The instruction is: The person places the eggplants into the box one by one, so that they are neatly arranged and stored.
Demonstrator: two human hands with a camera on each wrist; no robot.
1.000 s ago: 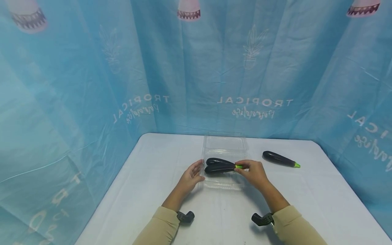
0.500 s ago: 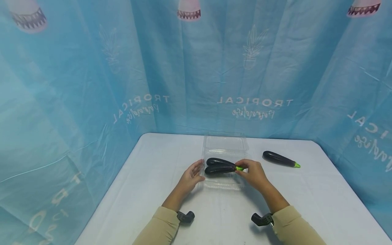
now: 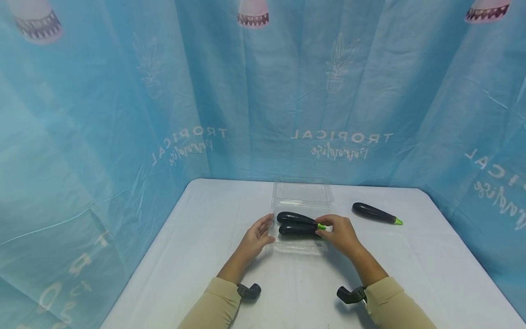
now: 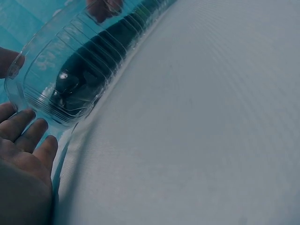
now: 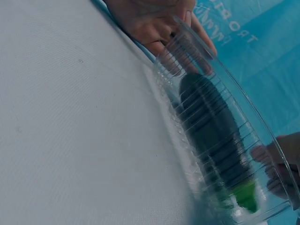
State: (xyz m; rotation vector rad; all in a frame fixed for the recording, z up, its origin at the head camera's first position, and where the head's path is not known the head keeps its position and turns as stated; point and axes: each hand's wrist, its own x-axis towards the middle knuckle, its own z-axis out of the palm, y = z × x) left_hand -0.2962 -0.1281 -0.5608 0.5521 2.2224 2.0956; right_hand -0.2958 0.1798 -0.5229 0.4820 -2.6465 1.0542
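Observation:
Two dark eggplants lie side by side in a clear hinged plastic container [image 3: 300, 249]: a rear eggplant [image 3: 296, 217] and a front eggplant [image 3: 297, 229]. My left hand [image 3: 252, 240] rests against the container's left end, thumb and fingers spread along it; the left wrist view shows the thumb [image 4: 9, 63] at the rim. My right hand [image 3: 341, 230] reaches in at the right, its thumb and forefinger apart on either side of the rear eggplant's green tip. The front eggplant's green tip [image 5: 246, 197] shows through the wall in the right wrist view, outside the fingers.
A third eggplant [image 3: 376, 213] lies on the white table [image 3: 230, 196] to the right of the container. The container's open lid [image 3: 302, 191] leans back toward the blue curtain [image 3: 263, 91]. Both wrists carry black camera mounts.
The front eggplant has come down into the container and shifted slightly right and nearer, its tip leaving my right fingers. Both hands stay almost in place.

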